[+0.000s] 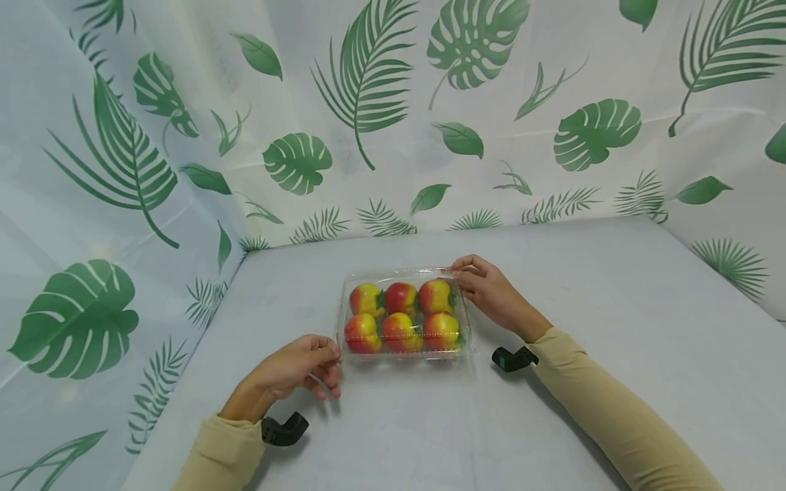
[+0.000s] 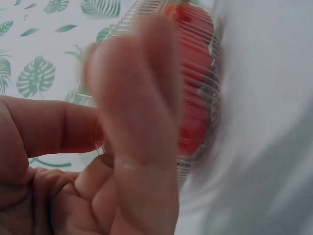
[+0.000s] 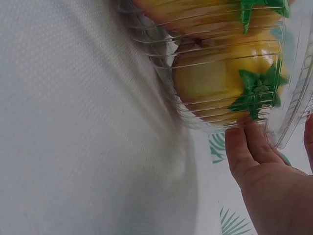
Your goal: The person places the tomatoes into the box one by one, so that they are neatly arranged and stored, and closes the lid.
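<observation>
A clear plastic clamshell container (image 1: 405, 358) lies on the table with its lid down over several red-and-yellow fruits (image 1: 402, 332) in two rows. Green leafy tops (image 3: 259, 90) show on the fruits in the right wrist view. My left hand (image 1: 301, 368) is at the container's near left corner, where thumb and index finger pinch its clear edge; the other fingers are loosely bent. At the far right corner, my right hand (image 1: 491, 293) grips the rim, with fingertips against the ribbed side in the right wrist view.
A pale cloth covers the table (image 1: 565, 293). Behind and beside it hangs a white curtain (image 1: 393, 184) with green leaf prints. A black wrist camera (image 1: 284, 429) juts from the left sleeve, another black camera (image 1: 514, 359) from the right.
</observation>
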`<state>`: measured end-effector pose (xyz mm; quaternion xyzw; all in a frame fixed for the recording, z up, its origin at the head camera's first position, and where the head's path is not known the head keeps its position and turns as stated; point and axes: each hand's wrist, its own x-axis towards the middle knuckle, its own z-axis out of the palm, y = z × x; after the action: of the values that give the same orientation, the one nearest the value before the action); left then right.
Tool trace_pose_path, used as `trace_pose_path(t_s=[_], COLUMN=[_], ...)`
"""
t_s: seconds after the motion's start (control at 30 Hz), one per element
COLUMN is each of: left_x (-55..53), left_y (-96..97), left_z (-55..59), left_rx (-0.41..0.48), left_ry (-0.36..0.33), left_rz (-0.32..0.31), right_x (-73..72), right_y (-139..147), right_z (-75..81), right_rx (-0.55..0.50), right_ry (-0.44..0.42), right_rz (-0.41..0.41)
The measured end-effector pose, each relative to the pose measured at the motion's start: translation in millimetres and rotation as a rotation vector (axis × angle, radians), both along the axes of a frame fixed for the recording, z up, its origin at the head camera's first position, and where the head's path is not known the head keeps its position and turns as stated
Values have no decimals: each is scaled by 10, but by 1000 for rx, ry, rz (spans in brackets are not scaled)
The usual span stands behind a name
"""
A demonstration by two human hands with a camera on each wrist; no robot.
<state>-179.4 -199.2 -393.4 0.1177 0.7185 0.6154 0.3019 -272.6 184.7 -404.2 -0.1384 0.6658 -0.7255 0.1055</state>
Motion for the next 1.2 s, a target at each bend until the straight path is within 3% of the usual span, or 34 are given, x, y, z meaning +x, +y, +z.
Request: trace_pose_path(t_s=[0.2,0.43,0.6,0.8,1.2], left_x=[35,61,44,16,32], left_y=[19,-5,-9,33,12], left_z=[0,-3,-31,-64,-12], left_rx=[-37,-37,-38,-44,-23], left_ry=[54,56,56,50,60], left_rz=[22,26,14,4,-7], right_x=[-6,-13,38,184,600], right_y=[-3,-30,-23,42,123], right_z=[-2,-28,-5,48,97], right_rx=[18,51,142,232,372], right_ry=[-8,-19,-14,-23,-37], right_rz=[-10,-14,-36,-51,-10])
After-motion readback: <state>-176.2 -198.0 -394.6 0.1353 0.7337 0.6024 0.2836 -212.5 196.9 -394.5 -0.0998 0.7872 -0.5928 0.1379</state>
